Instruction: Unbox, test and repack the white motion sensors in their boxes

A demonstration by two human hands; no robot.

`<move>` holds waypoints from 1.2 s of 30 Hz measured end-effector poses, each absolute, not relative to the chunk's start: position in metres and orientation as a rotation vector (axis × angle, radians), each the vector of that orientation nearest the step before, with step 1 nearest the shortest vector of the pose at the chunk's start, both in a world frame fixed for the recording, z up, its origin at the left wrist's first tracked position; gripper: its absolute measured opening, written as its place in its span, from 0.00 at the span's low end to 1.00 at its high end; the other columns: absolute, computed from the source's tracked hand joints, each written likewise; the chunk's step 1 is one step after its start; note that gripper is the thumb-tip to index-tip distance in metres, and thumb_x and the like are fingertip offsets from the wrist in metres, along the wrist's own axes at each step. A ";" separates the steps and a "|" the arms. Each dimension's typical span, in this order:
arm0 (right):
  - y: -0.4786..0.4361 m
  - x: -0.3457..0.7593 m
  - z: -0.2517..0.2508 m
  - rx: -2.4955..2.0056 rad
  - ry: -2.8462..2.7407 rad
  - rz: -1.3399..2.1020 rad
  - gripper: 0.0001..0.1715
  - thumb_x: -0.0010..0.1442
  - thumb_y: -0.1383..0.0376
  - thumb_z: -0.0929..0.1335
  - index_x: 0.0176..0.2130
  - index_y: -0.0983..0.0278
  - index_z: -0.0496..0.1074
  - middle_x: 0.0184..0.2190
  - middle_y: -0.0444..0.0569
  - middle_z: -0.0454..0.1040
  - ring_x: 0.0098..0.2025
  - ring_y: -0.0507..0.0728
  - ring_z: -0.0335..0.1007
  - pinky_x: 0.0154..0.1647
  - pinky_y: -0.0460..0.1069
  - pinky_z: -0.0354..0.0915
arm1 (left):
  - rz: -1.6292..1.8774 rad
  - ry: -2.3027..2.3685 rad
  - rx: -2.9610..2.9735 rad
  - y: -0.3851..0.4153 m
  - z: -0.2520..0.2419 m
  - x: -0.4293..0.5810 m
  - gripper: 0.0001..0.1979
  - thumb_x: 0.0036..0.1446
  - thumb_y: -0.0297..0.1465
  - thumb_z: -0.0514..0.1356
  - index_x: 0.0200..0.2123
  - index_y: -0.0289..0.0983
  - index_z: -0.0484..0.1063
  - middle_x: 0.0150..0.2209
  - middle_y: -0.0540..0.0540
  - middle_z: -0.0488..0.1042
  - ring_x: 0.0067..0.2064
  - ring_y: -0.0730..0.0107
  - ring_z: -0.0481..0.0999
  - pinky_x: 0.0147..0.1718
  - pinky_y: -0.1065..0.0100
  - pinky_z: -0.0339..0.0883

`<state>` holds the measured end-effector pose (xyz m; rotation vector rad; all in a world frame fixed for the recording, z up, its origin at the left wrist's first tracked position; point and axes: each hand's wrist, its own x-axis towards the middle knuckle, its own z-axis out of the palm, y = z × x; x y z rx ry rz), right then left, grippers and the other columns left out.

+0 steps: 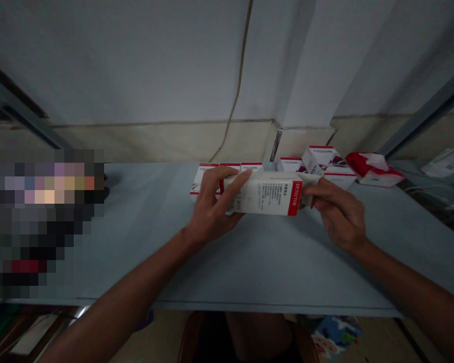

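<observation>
A white carton with a red band reading "DETECTOR" is held level above the table, its long printed side facing me. My left hand is wrapped round its left end, fingers over the top and thumb side underneath. At the other end, my right hand is closed with its fingertips on the end flap, which stands out from the carton. What lies inside the carton is hidden. Behind the carton and my left hand stand several similar white-and-red boxes, partly covered.
More white-and-red boxes are grouped at the back right, beside a box with a red-and-white wrapping. A grey-blue table meets the wall. A cable hangs down the wall. A blurred-out area covers the left side.
</observation>
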<state>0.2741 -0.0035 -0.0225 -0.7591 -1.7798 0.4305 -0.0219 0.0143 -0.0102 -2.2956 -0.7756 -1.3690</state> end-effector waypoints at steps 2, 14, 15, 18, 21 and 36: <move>-0.005 0.270 -0.019 -0.766 -1.817 0.346 0.17 0.69 0.65 0.68 0.53 0.51 0.82 0.38 0.48 0.77 0.36 0.56 0.76 0.29 0.51 0.74 | -1.380 -0.767 -2.254 0.014 -0.009 -0.023 0.37 0.58 0.27 0.68 0.70 0.40 0.63 0.58 0.35 0.70 0.58 0.52 0.72 0.55 0.52 0.72; -0.006 0.264 -0.010 -0.857 -1.869 0.381 0.18 0.68 0.61 0.71 0.26 0.58 0.81 0.33 0.48 0.76 0.36 0.55 0.75 0.29 0.49 0.72 | -1.372 -0.755 -2.255 0.013 -0.012 -0.020 0.34 0.58 0.27 0.69 0.67 0.37 0.66 0.56 0.34 0.71 0.58 0.52 0.73 0.55 0.51 0.73; -0.006 0.263 -0.012 -0.853 -1.844 0.420 0.14 0.67 0.62 0.72 0.29 0.57 0.83 0.36 0.48 0.77 0.36 0.55 0.76 0.29 0.49 0.74 | -1.369 -0.753 -2.260 0.013 -0.012 -0.020 0.34 0.58 0.27 0.69 0.67 0.37 0.67 0.56 0.34 0.71 0.58 0.52 0.73 0.55 0.51 0.73; -0.005 0.260 -0.019 -0.807 -1.701 0.564 0.11 0.63 0.64 0.75 0.45 0.50 0.85 0.50 0.48 0.79 0.42 0.57 0.80 0.27 0.49 0.78 | -1.380 -0.748 -2.247 0.013 -0.011 -0.020 0.33 0.58 0.27 0.69 0.66 0.36 0.67 0.56 0.34 0.71 0.58 0.51 0.73 0.56 0.51 0.73; -0.003 0.259 -0.020 -0.824 -1.655 0.604 0.16 0.60 0.65 0.77 0.48 0.49 0.85 0.54 0.48 0.80 0.45 0.59 0.82 0.29 0.51 0.81 | -1.392 -0.726 -2.230 0.013 -0.011 -0.019 0.34 0.58 0.27 0.69 0.67 0.36 0.67 0.56 0.34 0.71 0.58 0.51 0.73 0.56 0.50 0.73; 0.000 0.259 -0.007 -1.068 -1.779 0.598 0.06 0.57 0.59 0.76 0.29 0.56 0.85 0.23 0.44 0.80 0.22 0.55 0.73 0.24 0.50 0.71 | -1.212 -0.526 -2.182 0.008 -0.008 -0.023 0.34 0.59 0.22 0.67 0.68 0.37 0.67 0.55 0.38 0.72 0.58 0.54 0.73 0.57 0.54 0.75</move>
